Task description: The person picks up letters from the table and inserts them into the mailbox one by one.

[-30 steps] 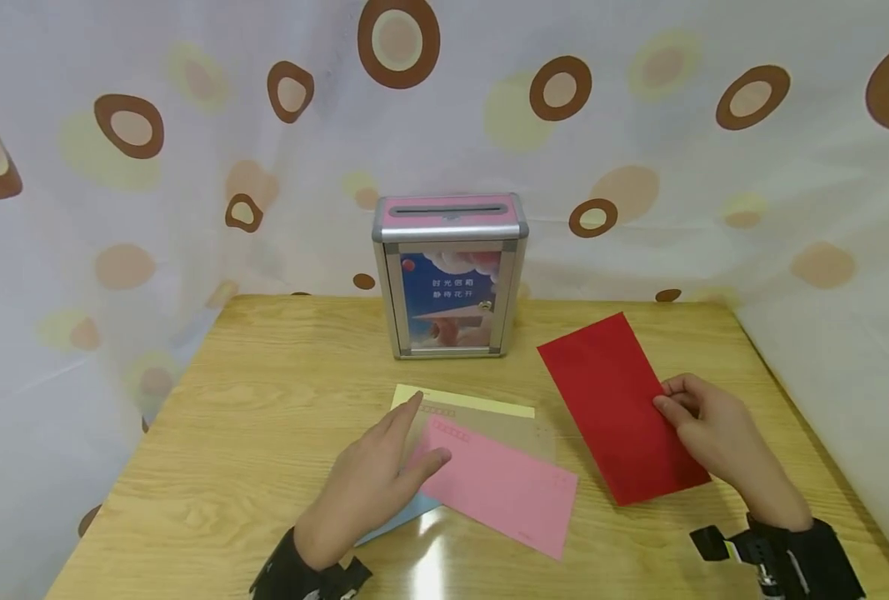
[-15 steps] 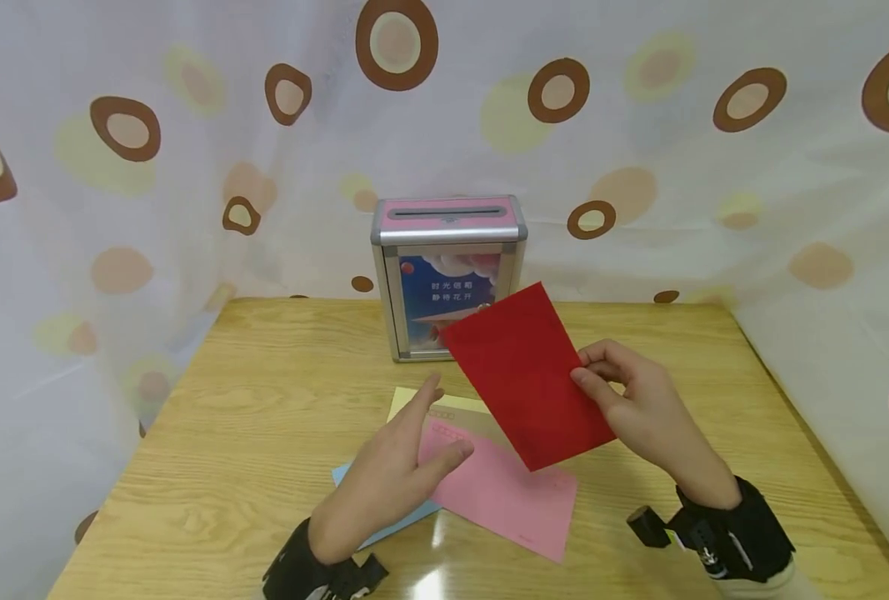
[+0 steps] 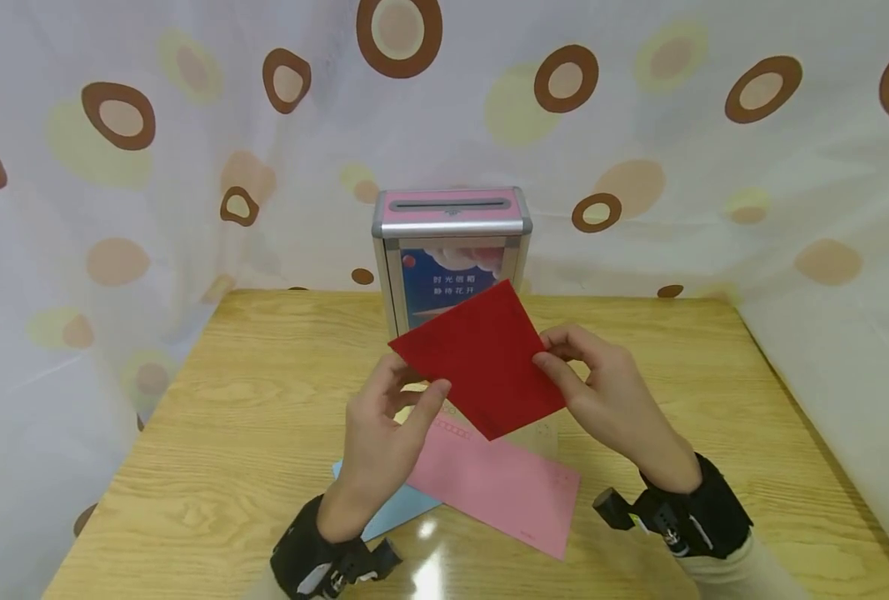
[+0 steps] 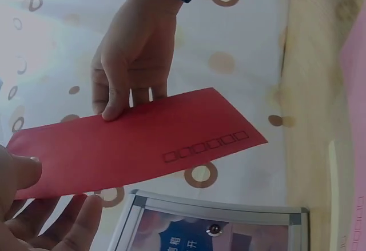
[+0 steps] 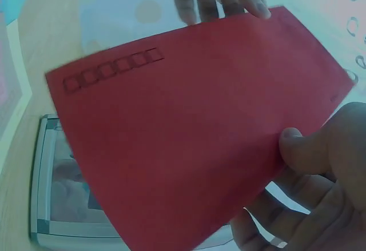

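A red envelope (image 3: 481, 358) is held up, tilted, in front of the letter box. My right hand (image 3: 609, 392) pinches its right edge, thumb on the near face and fingers behind. At the opposite edge, my left hand (image 3: 380, 442) has its thumb tip over the near face and curled fingers behind. In the left wrist view, a row of small printed squares marks the face of the red envelope (image 4: 131, 148). Below, a pink envelope (image 3: 496, 492) lies over a blue envelope (image 3: 395, 510) and a tan envelope (image 3: 541, 435), partly hidden by the raised one.
The silver-framed letter box (image 3: 451, 229), with a slot in its pink top, stands at the back of the wooden table (image 3: 264, 375). A spotted cloth (image 3: 294, 158) hangs behind and along both sides.
My right hand has carried the red envelope leftward from the table's right side to in front of the letter box. My left hand has moved up to the envelope's edge, its fingers now curled behind it.
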A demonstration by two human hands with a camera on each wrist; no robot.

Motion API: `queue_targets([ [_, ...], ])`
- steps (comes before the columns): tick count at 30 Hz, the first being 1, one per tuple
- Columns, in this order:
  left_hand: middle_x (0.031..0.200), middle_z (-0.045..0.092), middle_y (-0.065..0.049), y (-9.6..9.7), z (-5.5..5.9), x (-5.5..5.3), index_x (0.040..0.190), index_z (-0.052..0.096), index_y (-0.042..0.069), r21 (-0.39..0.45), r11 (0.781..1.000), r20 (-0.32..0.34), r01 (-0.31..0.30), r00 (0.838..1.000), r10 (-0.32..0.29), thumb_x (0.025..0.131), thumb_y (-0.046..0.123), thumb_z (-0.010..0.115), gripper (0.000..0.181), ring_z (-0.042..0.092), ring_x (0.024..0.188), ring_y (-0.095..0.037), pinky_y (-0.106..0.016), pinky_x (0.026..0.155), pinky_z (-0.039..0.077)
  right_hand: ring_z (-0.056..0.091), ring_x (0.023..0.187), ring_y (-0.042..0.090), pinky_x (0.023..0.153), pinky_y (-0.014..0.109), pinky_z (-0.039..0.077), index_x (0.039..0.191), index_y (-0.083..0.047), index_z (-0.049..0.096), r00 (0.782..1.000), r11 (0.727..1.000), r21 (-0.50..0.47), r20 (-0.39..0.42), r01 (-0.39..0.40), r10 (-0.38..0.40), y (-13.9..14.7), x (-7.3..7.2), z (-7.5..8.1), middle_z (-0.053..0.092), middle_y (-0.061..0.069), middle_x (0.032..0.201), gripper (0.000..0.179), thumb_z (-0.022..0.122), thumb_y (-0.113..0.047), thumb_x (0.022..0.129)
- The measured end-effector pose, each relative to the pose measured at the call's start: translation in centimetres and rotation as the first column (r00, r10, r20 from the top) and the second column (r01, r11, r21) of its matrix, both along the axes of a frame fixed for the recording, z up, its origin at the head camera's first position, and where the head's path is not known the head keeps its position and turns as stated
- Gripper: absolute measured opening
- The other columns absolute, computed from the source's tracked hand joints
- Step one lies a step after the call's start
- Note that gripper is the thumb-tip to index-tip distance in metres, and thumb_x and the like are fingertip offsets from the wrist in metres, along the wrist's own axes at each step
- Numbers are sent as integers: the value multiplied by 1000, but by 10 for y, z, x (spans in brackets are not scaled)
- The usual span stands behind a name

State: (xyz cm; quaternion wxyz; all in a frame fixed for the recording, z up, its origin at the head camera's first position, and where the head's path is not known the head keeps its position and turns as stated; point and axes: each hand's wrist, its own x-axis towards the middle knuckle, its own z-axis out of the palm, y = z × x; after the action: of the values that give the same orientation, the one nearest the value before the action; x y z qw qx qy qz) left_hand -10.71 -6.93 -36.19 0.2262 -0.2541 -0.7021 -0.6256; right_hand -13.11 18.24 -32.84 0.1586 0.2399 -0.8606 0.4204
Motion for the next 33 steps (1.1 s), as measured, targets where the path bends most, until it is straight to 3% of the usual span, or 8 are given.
queue_targets([
  [6,108,75,-20,-4,21,-12,114,68,-7,22,996,-94,-86,992,87,89,-10,72,25,74,97,-27,-29,78,63,72,82,16,70,16,58,106,-2,68,999,1000,-10,-48,-18,18,-7,-9,5,76,6,94,16,70,6,92],
  [13,100,74,-23,-12,51,-24,110,68,-10,2,991,-210,-135,969,132,88,-14,72,23,74,92,-31,-24,82,62,67,84,11,68,14,51,106,-3,70,990,999,31,-138,-25,29,-10,-26,24,75,6,93,15,73,3,92],
  [17,100,73,-24,-15,71,-29,109,67,-12,6,990,-279,-138,951,134,88,-14,71,22,73,92,-30,-26,84,62,67,83,10,73,11,50,102,-2,71,967,997,42,-245,-64,72,-11,-41,44,75,7,92,15,74,6,89],
  [22,101,73,-24,-16,95,-39,108,67,-12,24,990,-364,-139,921,138,89,-13,70,20,73,92,-28,-26,83,62,75,89,20,84,10,54,102,4,72,929,993,53,-350,-104,116,-18,-56,75,77,12,97,17,76,9,87],
  [28,98,73,-24,-18,122,-56,106,67,-13,70,990,-433,-125,890,144,91,-12,68,15,73,90,-21,-26,79,61,76,96,23,91,13,55,107,7,71,914,986,71,-370,-151,167,-22,-76,104,77,15,105,18,73,9,89],
  [33,98,72,-23,-21,145,-63,106,67,-13,90,986,-474,-138,865,164,94,-9,67,13,73,91,-22,-30,80,62,74,97,22,91,16,56,108,7,71,889,980,72,-413,-187,199,-26,-95,116,77,15,106,17,70,8,92],
])
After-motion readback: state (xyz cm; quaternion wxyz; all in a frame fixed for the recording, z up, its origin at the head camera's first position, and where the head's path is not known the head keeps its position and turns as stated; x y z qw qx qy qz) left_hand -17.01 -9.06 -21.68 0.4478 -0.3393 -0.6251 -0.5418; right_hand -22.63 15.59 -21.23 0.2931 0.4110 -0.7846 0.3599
